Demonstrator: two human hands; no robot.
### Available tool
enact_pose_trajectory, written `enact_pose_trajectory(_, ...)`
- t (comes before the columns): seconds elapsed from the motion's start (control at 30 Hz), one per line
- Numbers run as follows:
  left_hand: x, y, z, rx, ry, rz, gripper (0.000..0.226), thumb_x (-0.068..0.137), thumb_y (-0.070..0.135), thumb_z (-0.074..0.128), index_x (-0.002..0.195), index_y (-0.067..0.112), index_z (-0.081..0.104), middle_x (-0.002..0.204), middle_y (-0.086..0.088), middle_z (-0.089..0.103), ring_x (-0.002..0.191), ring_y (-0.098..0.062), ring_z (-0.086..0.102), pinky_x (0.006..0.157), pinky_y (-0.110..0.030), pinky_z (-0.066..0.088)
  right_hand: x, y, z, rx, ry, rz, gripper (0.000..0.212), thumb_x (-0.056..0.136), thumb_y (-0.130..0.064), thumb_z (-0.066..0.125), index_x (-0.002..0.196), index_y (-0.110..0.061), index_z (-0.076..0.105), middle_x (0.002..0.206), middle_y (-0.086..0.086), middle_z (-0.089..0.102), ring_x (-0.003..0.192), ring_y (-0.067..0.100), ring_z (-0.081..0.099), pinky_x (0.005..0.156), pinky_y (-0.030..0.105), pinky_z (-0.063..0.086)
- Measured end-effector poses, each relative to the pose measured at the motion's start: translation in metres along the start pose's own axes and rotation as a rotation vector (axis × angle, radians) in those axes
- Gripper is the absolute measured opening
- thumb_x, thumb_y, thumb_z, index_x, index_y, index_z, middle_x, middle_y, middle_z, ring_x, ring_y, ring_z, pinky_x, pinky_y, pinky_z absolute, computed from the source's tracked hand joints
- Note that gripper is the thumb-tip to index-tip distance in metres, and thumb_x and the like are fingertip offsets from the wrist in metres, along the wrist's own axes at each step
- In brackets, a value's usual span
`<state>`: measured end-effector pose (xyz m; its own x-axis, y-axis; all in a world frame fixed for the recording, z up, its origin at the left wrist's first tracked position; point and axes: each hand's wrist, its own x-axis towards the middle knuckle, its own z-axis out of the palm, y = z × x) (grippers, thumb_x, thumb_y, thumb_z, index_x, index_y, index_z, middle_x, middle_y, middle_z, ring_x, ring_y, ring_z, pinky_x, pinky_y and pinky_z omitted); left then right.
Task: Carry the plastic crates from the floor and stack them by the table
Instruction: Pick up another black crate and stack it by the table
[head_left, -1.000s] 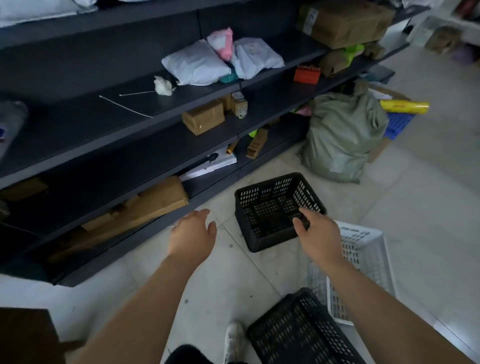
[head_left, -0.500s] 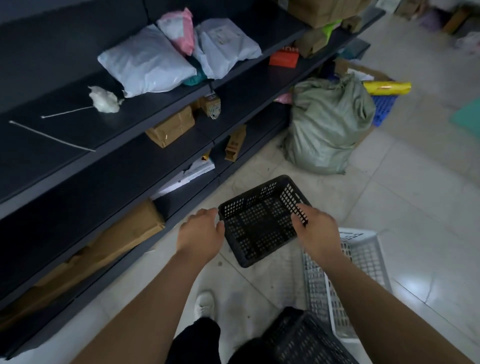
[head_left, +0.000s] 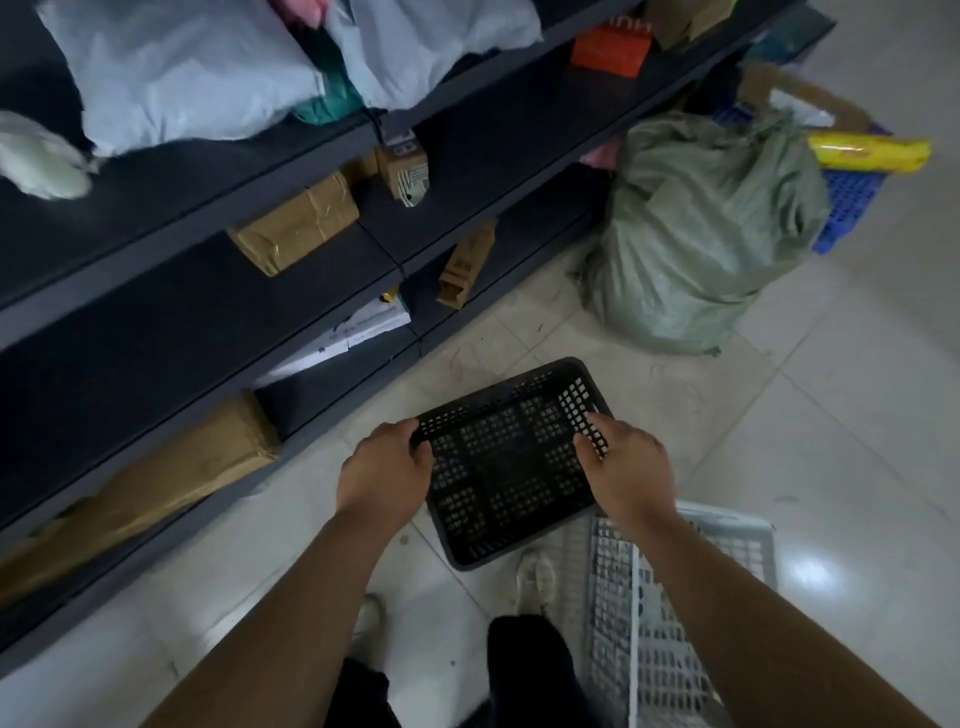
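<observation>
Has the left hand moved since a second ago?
Yes. The left hand has come in from the floor beside the black crate and now grips its rim on the shelf side, opposite the right hand.

Dark shelving (head_left: 467, 171) lines a pale tiled floor (head_left: 831, 415).

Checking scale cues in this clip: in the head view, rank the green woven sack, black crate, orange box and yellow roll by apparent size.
1. green woven sack
2. black crate, nearer the camera, so its rank against the sack is unsure
3. yellow roll and orange box: look alike, unranked
</observation>
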<state>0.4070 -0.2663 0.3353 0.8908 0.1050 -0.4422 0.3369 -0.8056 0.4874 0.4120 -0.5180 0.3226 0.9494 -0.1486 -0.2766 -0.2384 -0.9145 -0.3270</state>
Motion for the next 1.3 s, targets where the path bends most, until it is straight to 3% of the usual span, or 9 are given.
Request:
enact_pose_trajectory(0.17,0.039,0.008,0.064,-0.151,0.008,-0.186,0.044,0.095,0.033,0.043,0.136,0.019,0.048,0.134,-0.004,0.057,0.119,-0.022,0.055,0.1,-0.034,0.043,0.07,0.049,0.026,-0.057,-0.149,-0.051,0.046,0.094,-0.039,0.043,0.135,-0.02,0.05,0.13,0.006,0.061,0.119,0.026,0.055,0.105,0.038,0.039)
enact_pose_trajectory(0.3,0.069,-0.002,0.111,-0.377,0.037,-0.343,0.038,0.095,0.029,0.048,0.129,0.015,0.057,0.122,-0.003,0.064,0.11,-0.021,0.059,0.087,-0.025,0.041,0.117,0.084,0.056,-0.059,-0.199,-0.043,0.045,0.095,-0.04,0.043,0.135,-0.021,0.051,0.134,0.007,0.059,0.122,0.026,0.054,0.105,0.037,0.039)
enact_pose_trajectory(0.5,0.118,-0.044,0.175,-0.751,0.063,-0.624,0.01,0.068,0.032,0.052,0.066,0.027,0.06,0.076,-0.002,0.063,0.08,-0.026,0.057,0.074,-0.035,0.042,0.166,0.124,0.131,0.006,-0.268,0.04,0.046,0.094,-0.044,0.042,0.134,-0.023,0.051,0.136,0.007,0.057,0.121,0.031,0.053,0.1,0.043,0.044)
enact_pose_trajectory(0.7,0.157,-0.113,0.247,-0.91,-0.043,-0.761,0.016,0.078,0.034,0.063,0.086,0.02,0.063,0.105,-0.006,0.061,0.107,-0.026,0.052,0.097,-0.038,0.037,0.203,0.16,0.2,0.129,-0.269,0.106,0.039,0.094,-0.033,0.05,0.126,-0.013,0.06,0.131,0.01,0.061,0.12,0.029,0.055,0.103,0.039,0.042)
enact_pose_trajectory(0.77,0.164,-0.129,0.27,-0.991,-0.064,-0.796,0.022,0.067,0.038,0.064,0.083,0.023,0.061,0.101,-0.003,0.058,0.102,-0.023,0.05,0.095,-0.036,0.033,0.213,0.172,0.219,0.154,-0.278,0.143,0.038,0.094,-0.032,0.05,0.124,-0.012,0.062,0.13,0.01,0.061,0.12,0.029,0.055,0.102,0.037,0.042)
enact_pose_trajectory(0.87,0.177,-0.155,0.307,-1.051,-0.051,-0.838,0.012,0.089,0.032,0.057,0.093,0.022,0.06,0.109,-0.004,0.058,0.105,-0.021,0.05,0.091,-0.034,0.031,0.227,0.188,0.242,0.178,-0.263,0.169,0.036,0.095,-0.029,0.048,0.12,-0.007,0.063,0.127,0.014,0.062,0.117,0.032,0.055,0.097,0.036,0.042)
enact_pose_trajectory(1.07,0.192,-0.183,0.348,-1.129,0.05,-0.862,0.023,0.091,0.037,0.056,0.097,0.017,0.065,0.087,-0.001,0.067,0.082,-0.02,0.062,0.079,-0.033,0.049,0.248,0.215,0.279,0.284,-0.228,0.225,0.031,0.095,-0.029,0.043,0.098,-0.006,0.065,0.072,0.01,0.062,0.065,0.032,0.055,0.064,0.038,0.047)
enact_pose_trajectory(1.2,0.203,-0.203,0.365,-1.173,0.064,-0.908,0.041,0.091,0.051,0.049,0.096,0.014,0.065,0.089,-0.005,0.067,0.08,-0.024,0.062,0.082,-0.04,0.051,0.258,0.228,0.287,0.308,-0.195,0.218,0.034,0.097,-0.029,0.045,0.115,-0.01,0.065,0.108,0.011,0.067,0.101,0.03,0.06,0.085,0.035,0.046)
enact_pose_trajectory(1.3,0.213,-0.207,0.375,-1.174,0.052,-0.907,0.047,0.089,0.059,0.044,0.089,0.017,0.064,0.079,-0.003,0.068,0.069,-0.022,0.06,0.069,-0.037,0.049,0.267,0.242,0.287,0.298,-0.128,0.214,0.034,0.096,-0.03,0.045,0.116,-0.01,0.065,0.115,0.013,0.067,0.107,0.031,0.06,0.09,0.035,0.047)
